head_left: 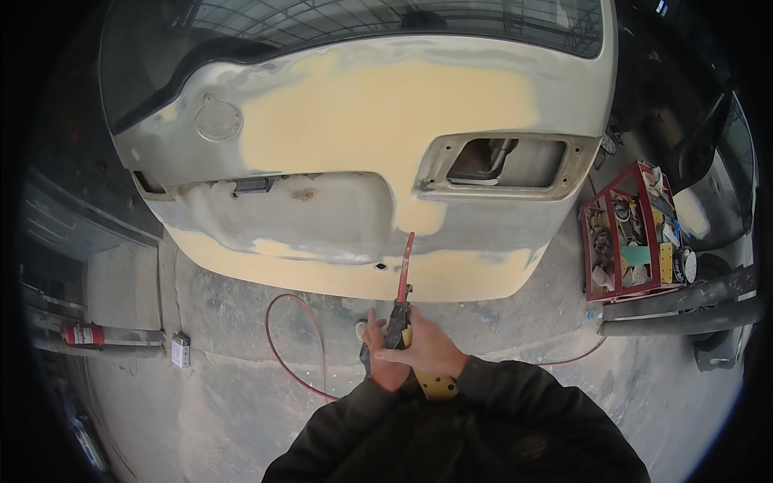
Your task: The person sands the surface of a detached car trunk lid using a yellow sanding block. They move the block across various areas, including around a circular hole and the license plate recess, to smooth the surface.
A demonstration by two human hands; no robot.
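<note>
Both of my hands meet in front of my body around an air blow gun (396, 324) with a dark body and a long red nozzle. Its tip points up and away, toward the car tailgate (483, 217), which is grey with broad patches of pale yellow filler. My left hand (385, 372) is closed at the gun's left side. From the right, my right hand (431, 348) wraps the gun, its thumb crossing toward the left hand. A yellow sanding sheet with holes (436, 386) shows under my right wrist; what grips it is hidden.
A red hose (272, 330) loops on the concrete floor. A red tool cart (586, 241) full of supplies stands right of the tailgate. Thick dark bars (676, 310) lie below the cart. A fire extinguisher (83, 334) and a small can (180, 351) are at left.
</note>
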